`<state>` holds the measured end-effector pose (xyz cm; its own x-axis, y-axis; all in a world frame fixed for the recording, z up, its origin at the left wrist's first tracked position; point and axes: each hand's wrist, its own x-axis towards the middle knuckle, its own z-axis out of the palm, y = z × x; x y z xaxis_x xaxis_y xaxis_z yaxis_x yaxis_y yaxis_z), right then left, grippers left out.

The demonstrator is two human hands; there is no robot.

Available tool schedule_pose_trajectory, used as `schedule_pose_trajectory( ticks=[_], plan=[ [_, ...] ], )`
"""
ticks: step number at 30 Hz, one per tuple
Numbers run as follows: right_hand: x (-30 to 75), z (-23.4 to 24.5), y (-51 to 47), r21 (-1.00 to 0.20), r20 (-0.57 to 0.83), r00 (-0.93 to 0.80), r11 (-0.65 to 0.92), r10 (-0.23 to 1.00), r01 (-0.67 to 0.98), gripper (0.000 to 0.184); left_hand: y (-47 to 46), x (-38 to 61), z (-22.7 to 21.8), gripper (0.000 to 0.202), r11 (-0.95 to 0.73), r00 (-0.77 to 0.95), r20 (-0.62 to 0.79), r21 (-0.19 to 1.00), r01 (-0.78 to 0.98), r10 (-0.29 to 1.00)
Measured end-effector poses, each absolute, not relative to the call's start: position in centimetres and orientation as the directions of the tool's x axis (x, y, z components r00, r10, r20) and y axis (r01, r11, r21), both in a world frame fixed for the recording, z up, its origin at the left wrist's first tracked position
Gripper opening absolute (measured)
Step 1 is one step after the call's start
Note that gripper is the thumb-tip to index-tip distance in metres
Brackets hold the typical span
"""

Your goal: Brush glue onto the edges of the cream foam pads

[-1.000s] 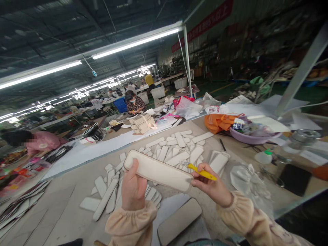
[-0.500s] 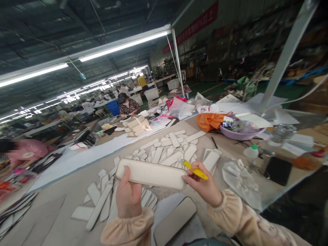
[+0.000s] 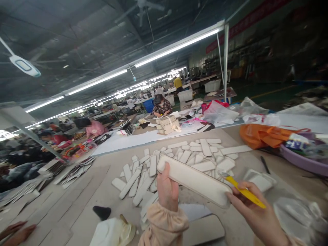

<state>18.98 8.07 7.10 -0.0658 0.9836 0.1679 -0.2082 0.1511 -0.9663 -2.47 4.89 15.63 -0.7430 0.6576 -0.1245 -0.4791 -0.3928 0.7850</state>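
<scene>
A long cream padded strip [image 3: 194, 179] with rounded ends is held above the table, its right end lower than its left. My left hand [image 3: 167, 188] grips the left end, thumb on top and fingers underneath. My right hand [image 3: 252, 203] pinches the right end while also holding a yellow utility knife [image 3: 246, 193], whose metal tip points up and left. Under and beyond the strip lies a loose pile of cream strips [image 3: 189, 153] in several sizes. A larger greyish rounded panel [image 3: 205, 230] rests on the table below my hands.
A white plastic jug [image 3: 107, 232] and a black cone-shaped object [image 3: 101, 212] stand at the front left. Another person's hands [image 3: 19, 230] are at the left edge. An orange bag [image 3: 266, 135] and a purple basin [image 3: 302, 159] sit at right. A person [image 3: 162, 106] works across the table.
The view has swung left, so the jug and another person's hands now show. The held strip has tilted, its right end dropping. Both hands keep their hold.
</scene>
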Motion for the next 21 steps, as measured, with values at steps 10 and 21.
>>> schedule_pose_trajectory(
  ticks=[10, 21],
  plan=[
    [18.9, 8.8, 6.9, -0.957, 0.209, -0.073, 0.189, 0.975, -0.218, 0.044, 4.5, -1.8, 15.2, 0.029, -0.410, -0.761, -0.179, 0.754, -0.513, 0.624],
    [19.5, 8.9, 7.2, -0.966, 0.171, -0.083, 0.150, 0.982, -0.211, 0.044, 4.5, -1.4, 14.3, 0.033, -0.398, -0.751, -0.203, 0.746, -0.534, 0.628]
  ],
)
